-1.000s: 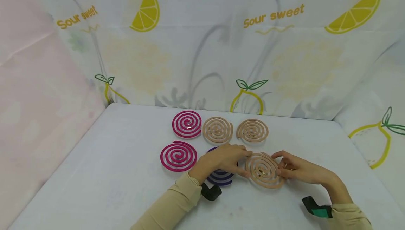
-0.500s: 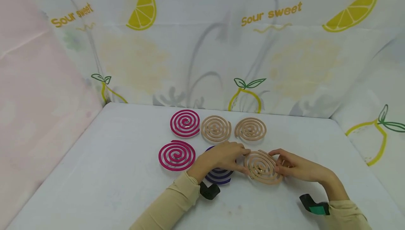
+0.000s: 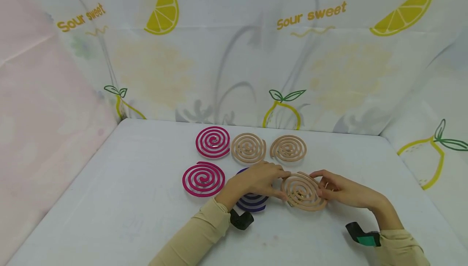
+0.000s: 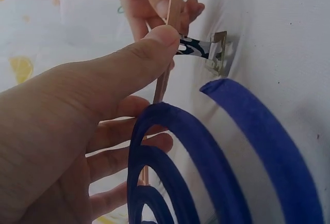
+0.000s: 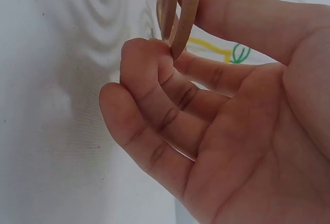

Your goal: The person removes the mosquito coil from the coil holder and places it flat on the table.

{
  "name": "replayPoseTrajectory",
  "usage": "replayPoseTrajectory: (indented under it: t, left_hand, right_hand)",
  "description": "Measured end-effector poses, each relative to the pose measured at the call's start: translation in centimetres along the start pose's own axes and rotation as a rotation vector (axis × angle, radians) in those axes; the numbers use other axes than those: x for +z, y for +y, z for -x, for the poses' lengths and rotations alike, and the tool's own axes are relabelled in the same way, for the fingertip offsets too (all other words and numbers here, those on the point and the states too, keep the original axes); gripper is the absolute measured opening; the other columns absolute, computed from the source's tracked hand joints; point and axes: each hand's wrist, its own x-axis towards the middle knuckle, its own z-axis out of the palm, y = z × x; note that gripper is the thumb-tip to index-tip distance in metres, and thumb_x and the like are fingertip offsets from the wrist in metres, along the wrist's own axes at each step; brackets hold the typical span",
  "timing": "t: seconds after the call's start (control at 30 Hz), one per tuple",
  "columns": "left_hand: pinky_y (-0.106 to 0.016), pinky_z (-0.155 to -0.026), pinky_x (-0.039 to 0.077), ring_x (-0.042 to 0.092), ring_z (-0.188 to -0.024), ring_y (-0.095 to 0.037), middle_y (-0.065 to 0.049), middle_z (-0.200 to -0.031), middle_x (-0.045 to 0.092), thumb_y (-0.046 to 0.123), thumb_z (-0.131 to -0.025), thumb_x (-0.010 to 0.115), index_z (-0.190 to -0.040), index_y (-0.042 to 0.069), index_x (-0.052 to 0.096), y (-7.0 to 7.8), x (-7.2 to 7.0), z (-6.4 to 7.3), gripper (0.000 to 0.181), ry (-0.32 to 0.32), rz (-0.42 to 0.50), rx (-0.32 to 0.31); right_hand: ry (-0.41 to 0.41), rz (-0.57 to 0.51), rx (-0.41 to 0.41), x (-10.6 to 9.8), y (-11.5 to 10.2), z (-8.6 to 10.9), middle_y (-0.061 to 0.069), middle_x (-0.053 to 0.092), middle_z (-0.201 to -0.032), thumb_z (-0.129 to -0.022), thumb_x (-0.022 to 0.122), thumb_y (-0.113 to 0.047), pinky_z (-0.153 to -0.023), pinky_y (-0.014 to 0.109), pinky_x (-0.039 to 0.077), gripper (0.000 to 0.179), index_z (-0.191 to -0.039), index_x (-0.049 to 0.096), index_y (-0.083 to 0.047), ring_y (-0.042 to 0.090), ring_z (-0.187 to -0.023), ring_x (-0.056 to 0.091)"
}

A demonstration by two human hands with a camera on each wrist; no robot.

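A tan mosquito coil [image 3: 313, 204] is held between both hands, toward the right of the head view. My left hand [image 3: 257, 178] pinches its left edge; in the left wrist view the thumb [image 4: 139, 61] lies on one face, with fingers behind. On the opposite edge, my right hand [image 3: 345, 191] grips the rim between thumb and fingers. Under this coil a metal stand [image 4: 219, 53] reaches down close to the tabletop. A dark blue coil [image 3: 252, 204] lies beneath my left wrist, partly hidden by the hand.
Two magenta coils, one at the back [image 3: 208, 155] and one nearer [image 3: 199, 193], lie to the left. Behind the hands are two more tan coils, one in the middle [image 3: 237, 158] and one at right [image 3: 301, 152]. All rest on a white table [image 3: 120, 201] before a lemon-print cloth [image 3: 226, 55].
The head view has shifted slightly. The front edge of the held tan coil has come up a little, and both hands keep their grip on it.
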Motion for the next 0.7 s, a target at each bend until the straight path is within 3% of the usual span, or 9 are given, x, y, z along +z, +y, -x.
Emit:
replayPoseTrajectory:
  t: [0.13,0.47,0.7]
  left_hand:
    - [-0.031,-0.095,0.045,0.057,-0.110,-0.008,0.006,-0.118,0.062,0.056,-0.081,0.064,-0.138,0.023,0.050,-0.06,-0.05,-0.02,0.067,-0.011,0.020,-0.004]
    - [-0.032,-0.098,0.043,0.056,-0.113,-0.008,0.007,-0.118,0.062,0.052,-0.078,0.070,-0.136,0.022,0.050,0.60,-0.19,-0.20,0.068,-0.006,-0.049,-0.044]
    - [-0.032,-0.099,0.041,0.056,-0.113,-0.008,0.007,-0.119,0.061,0.050,-0.077,0.072,-0.136,0.024,0.050,0.88,-0.35,-0.13,0.069,0.004,-0.067,-0.053]
  right_hand:
    - [0.016,0.010,-0.012,-0.02,-0.02,0.02,0.009,0.054,-0.093,-0.098,0.050,-0.017,-0.068,0.022,0.043,0.040,-0.135,0.039,-0.006,0.005,-0.079,0.057]
    - [0.014,-0.003,-0.014,-0.05,-0.39,0.06,0.011,0.056,-0.095,-0.099,0.048,-0.018,-0.073,0.023,0.049,0.042,-0.136,0.037,-0.003,0.009,-0.081,0.063]
    - [0.027,0.016,-0.014,-0.15,-0.67,0.25,0.010,0.056,-0.094,-0.099,0.048,-0.018,-0.072,0.024,0.047,0.041,-0.136,0.037,-0.004,0.010,-0.081,0.063]
